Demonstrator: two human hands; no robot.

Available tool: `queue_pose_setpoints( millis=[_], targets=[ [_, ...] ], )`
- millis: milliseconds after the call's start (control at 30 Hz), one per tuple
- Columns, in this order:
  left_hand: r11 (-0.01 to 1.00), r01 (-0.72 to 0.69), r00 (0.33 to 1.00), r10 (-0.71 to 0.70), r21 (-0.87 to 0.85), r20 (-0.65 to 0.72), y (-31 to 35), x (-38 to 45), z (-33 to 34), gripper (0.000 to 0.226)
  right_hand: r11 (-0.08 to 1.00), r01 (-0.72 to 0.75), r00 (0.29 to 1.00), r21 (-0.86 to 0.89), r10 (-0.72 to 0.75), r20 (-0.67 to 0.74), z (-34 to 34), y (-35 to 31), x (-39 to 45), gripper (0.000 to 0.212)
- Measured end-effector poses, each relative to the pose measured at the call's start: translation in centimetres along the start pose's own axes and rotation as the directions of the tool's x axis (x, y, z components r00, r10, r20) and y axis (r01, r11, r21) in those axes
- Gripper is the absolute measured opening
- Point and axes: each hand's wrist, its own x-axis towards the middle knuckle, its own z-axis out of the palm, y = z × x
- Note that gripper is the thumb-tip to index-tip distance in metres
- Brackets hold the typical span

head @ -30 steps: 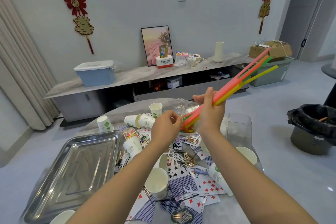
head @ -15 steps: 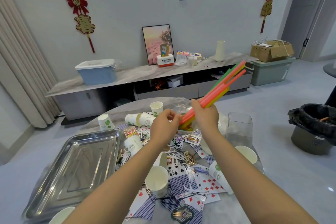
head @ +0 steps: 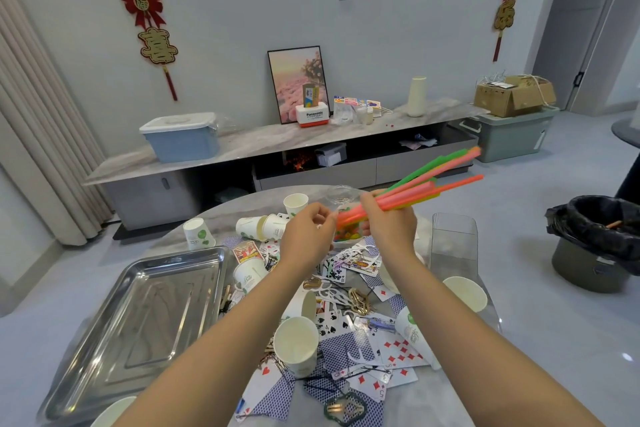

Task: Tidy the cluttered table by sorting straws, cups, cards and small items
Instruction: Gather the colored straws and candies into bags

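Observation:
My right hand grips a bundle of several pink, orange, green and yellow straws above the round table, their long ends pointing up to the right. My left hand is beside it with curled fingertips at the straws' lower ends; whether it pinches them I cannot tell. Below lie scattered playing cards, several white paper cups, upright and tipped over, and hair clips. An empty steel tray sits at the left.
A clear plastic container stands at the table's right side, with a paper cup in front of it. A black-lined bin is on the floor to the right. A low cabinet runs along the far wall.
The straw bundle has tilted lower, from pointing steeply up-right to a flatter angle. Both hands stayed close together above the table's middle.

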Motion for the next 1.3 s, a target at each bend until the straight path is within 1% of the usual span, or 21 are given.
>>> queue_pose_setpoints(
  millis=[67, 100, 167, 233, 267, 300, 333, 433, 467, 500, 567, 633, 700, 800, 867, 967, 1033, 1100, 1133, 1200, 1300],
  targets=[
    [1.0, -0.012, 0.999, 0.012, -0.006, 0.03, 0.0, -0.2, 0.0, 0.018, 0.996, 0.038, 0.998, -0.075, -0.034, 0.053, 0.5, 0.9, -0.2, 0.021],
    [1.0, -0.019, 0.999, 0.019, -0.004, 0.04, -0.1, -0.4, 0.1, 0.019, 0.989, 0.071, 0.997, -0.128, -0.064, 0.053, 0.9, 1.4, -0.3, 0.029],
    [1.0, -0.028, 0.999, 0.028, -0.005, 0.036, -0.1, -0.5, 0.2, 0.02, 0.969, 0.125, 0.992, -0.214, -0.12, 0.033, 1.4, 2.4, -0.1, 0.057],
    [0.999, -0.002, 1.0, 0.002, -0.033, 0.022, -0.1, -0.4, 0.3, 0.021, 0.971, 0.111, 0.993, -0.213, -0.099, 0.065, 1.8, 2.7, 0.2, 0.083],
    [0.999, 0.019, 1.0, -0.019, -0.048, 0.015, 0.0, -0.2, 0.3, 0.021, 0.982, 0.083, 0.994, -0.172, -0.07, 0.083, 1.8, 2.5, 0.3, 0.092],
    [0.997, 0.039, 0.999, -0.039, -0.062, 0.006, 0.0, -0.1, 0.3, 0.02, 0.991, 0.071, 0.994, -0.111, -0.062, 0.085, 1.9, 2.3, 0.5, 0.093],
    [0.996, 0.052, 0.999, -0.052, -0.075, 0.0, 0.1, 0.1, 0.2, 0.02, 0.994, 0.097, 0.993, -0.041, -0.094, 0.07, 1.8, 2.2, 0.7, 0.084],
    [0.992, 0.073, 0.997, -0.074, -0.098, -0.001, 0.3, 0.4, 0.2, 0.018, 0.969, 0.207, 0.978, 0.135, -0.209, 0.0, 1.7, 1.7, 1.1, 0.035],
    [0.992, 0.073, 0.997, -0.074, -0.099, -0.001, 0.3, 0.4, 0.2, 0.018, 0.965, 0.213, 0.977, 0.154, -0.215, -0.005, 1.7, 1.6, 1.1, 0.026],
    [0.992, 0.071, 0.997, -0.071, -0.1, -0.003, 0.2, 0.4, 0.2, 0.018, 0.966, 0.22, 0.975, 0.139, -0.222, 0.002, 1.7, 1.4, 1.0, 0.022],
    [0.994, 0.06, 0.998, -0.062, -0.095, -0.012, 0.2, 0.3, 0.2, 0.018, 0.979, 0.205, 0.975, -0.006, -0.204, 0.084, 1.8, 1.8, 1.1, 0.032],
    [0.995, 0.055, 0.998, -0.057, -0.087, -0.019, 0.1, 0.3, 0.1, 0.019, 0.979, 0.156, 0.968, -0.128, -0.126, 0.218, 1.7, 2.2, 0.9, 0.035],
    [0.994, 0.06, 0.998, -0.063, -0.088, -0.028, 0.1, 0.4, 0.1, 0.02, 0.984, 0.158, 0.952, -0.083, -0.129, 0.278, 1.3, 2.4, 0.8, 0.042],
    [0.993, 0.069, 0.996, -0.074, -0.093, -0.043, 0.1, 0.6, 0.0, 0.021, 0.959, 0.282, 0.935, 0.024, -0.281, 0.218, 0.6, 2.4, 0.2, 0.05],
    [0.992, 0.075, 0.996, -0.079, -0.105, -0.034, 0.1, 0.6, 0.0, 0.02, 0.938, 0.335, 0.931, 0.092, -0.345, 0.119, 0.2, 2.2, -0.2, 0.05],
    [0.993, 0.066, 0.998, -0.067, -0.095, -0.014, 0.2, 0.3, 0.0, 0.018, 0.886, 0.438, 0.898, 0.153, -0.44, -0.019, 0.1, 1.3, -0.7, 0.036],
    [0.995, 0.056, 0.998, -0.057, -0.086, -0.004, 0.3, 0.2, 0.0, 0.017, 0.849, 0.524, 0.852, 0.076, -0.522, -0.045, 0.3, 1.0, -0.4, 0.026],
    [0.995, 0.051, 0.999, -0.051, -0.081, -0.004, 0.2, 0.3, -0.1, 0.017, 0.825, 0.564, 0.826, -0.046, -0.564, 0.006, 0.6, 1.1, 0.1, 0.041],
    [0.995, 0.055, 0.998, -0.055, -0.083, -0.006, 0.1, 0.4, -0.1, 0.016, 0.835, 0.543, 0.84, -0.092, -0.54, 0.059, 0.7, 1.2, 0.4, 0.046],
    [0.993, 0.074, 0.997, -0.075, -0.088, -0.017, -0.1, 0.6, -0.3, 0.014, 0.87, 0.471, 0.878, -0.146, -0.446, 0.176, 0.5, 1.2, 0.8, 0.045],
    [0.994, 0.096, 0.995, -0.098, -0.06, -0.028, -0.5, 0.9, -0.2, 0.015, 0.944, 0.323, 0.902, -0.066, -0.286, 0.324, -0.1, 1.1, 0.8, 0.041]
  ],
)
